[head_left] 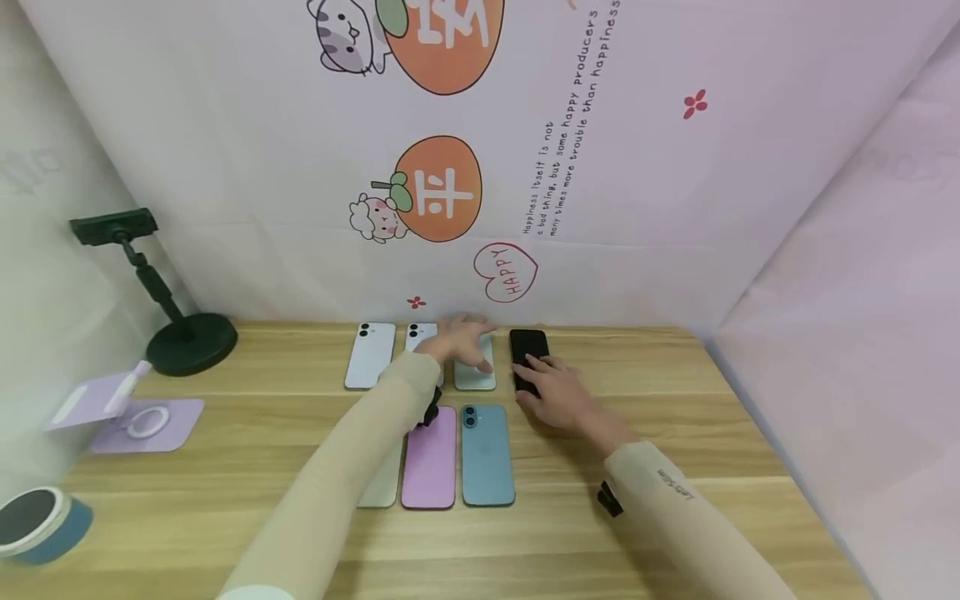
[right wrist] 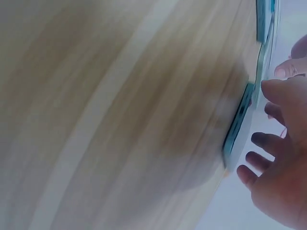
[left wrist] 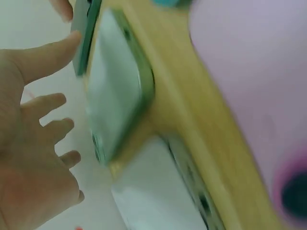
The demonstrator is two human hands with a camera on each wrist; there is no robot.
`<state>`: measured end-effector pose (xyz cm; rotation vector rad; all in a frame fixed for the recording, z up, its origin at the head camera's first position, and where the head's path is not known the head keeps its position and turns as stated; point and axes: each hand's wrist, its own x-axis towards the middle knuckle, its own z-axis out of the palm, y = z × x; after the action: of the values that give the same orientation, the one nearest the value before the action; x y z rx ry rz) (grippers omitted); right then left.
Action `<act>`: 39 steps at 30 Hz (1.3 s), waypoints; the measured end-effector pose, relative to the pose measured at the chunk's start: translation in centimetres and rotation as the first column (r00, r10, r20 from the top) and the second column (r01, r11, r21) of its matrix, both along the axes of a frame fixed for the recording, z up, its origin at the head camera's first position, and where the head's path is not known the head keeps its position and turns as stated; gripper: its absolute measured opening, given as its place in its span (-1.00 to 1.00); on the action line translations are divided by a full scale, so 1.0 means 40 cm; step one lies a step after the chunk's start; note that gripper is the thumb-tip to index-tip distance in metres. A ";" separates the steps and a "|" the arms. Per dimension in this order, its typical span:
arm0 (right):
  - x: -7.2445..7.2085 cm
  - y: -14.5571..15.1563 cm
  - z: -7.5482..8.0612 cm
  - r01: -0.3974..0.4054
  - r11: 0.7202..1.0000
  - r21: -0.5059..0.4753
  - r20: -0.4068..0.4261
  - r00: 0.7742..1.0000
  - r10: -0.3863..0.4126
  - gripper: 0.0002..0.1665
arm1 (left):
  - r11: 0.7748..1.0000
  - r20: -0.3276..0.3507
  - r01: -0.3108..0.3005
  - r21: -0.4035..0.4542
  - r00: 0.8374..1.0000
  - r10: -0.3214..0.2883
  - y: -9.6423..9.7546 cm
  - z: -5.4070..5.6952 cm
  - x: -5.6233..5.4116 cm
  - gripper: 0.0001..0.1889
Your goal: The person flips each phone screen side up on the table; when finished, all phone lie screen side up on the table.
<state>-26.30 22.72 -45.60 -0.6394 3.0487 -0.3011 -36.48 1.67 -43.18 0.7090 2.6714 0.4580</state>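
Note:
In the head view my left hand (head_left: 459, 340) reaches over a pale green phone (head_left: 476, 380) in the back row, fingers spread. The left wrist view shows that hand (left wrist: 29, 158) beside the phone (left wrist: 115, 91), with nothing between thumb and fingers. My right hand (head_left: 557, 392) lies over the lower part of a black phone (head_left: 529, 342), at the row's right end. Seen from the right wrist, the fingers are loosely bent above this phone (right wrist: 237, 127). Two white phones, one at the far left (head_left: 371, 358) and one partly behind my left wrist (head_left: 420, 333), share the row.
Nearer me lie a blue phone (head_left: 487, 462), a pink-purple phone (head_left: 430, 467) and a cream phone (head_left: 381, 487), partly hidden by my left sleeve. At left stand a black stand (head_left: 191, 343), a lilac folding holder (head_left: 150, 427) and a blue-and-white round container (head_left: 56, 529). A printed cloth (head_left: 622, 275) hangs behind.

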 end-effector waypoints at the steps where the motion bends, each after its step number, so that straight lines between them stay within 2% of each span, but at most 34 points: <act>1: -0.002 -0.009 0.000 -0.015 1.000 -0.005 -0.008 1.000 0.015 -0.38 | 1.000 0.006 -0.010 0.000 1.000 0.010 -0.010 0.002 -0.003 -0.06; 5: -0.011 -0.050 0.001 -0.063 0.998 -0.020 -0.020 0.998 0.063 -0.37 | 1.000 0.031 -0.025 -0.015 0.999 0.025 -0.049 0.007 -0.012 -0.06; 9: -0.021 -0.093 0.011 -0.077 0.997 -0.016 0.011 0.997 0.077 -0.36 | 0.998 0.024 -0.020 -0.067 0.999 0.021 -0.078 0.012 -0.017 -0.02; 15: -0.037 -0.124 0.013 -0.042 0.999 0.035 0.059 0.997 0.039 -0.38 | 0.996 0.033 0.009 -0.093 0.999 -0.006 -0.091 0.009 -0.022 0.05; 22: -0.046 -0.129 0.002 -0.019 0.999 0.049 0.078 0.997 0.016 -0.35 | 0.991 0.024 0.029 -0.129 0.999 -0.026 -0.101 0.002 -0.026 0.12; 35: -0.064 -0.152 -0.002 -0.018 1.000 0.019 0.097 0.995 0.017 -0.34 | 0.991 0.020 0.025 -0.132 1.000 -0.023 -0.108 -0.011 -0.027 0.13; 39: -0.069 -0.156 -0.008 -0.033 0.999 0.014 0.102 0.994 0.031 -0.34 | 0.997 0.046 -0.001 -0.076 0.999 0.005 -0.110 -0.014 -0.027 0.09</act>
<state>-29.07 16.50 -45.94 -0.6502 2.9376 -0.2998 -37.56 -2.75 -43.74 0.6641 2.6318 0.3676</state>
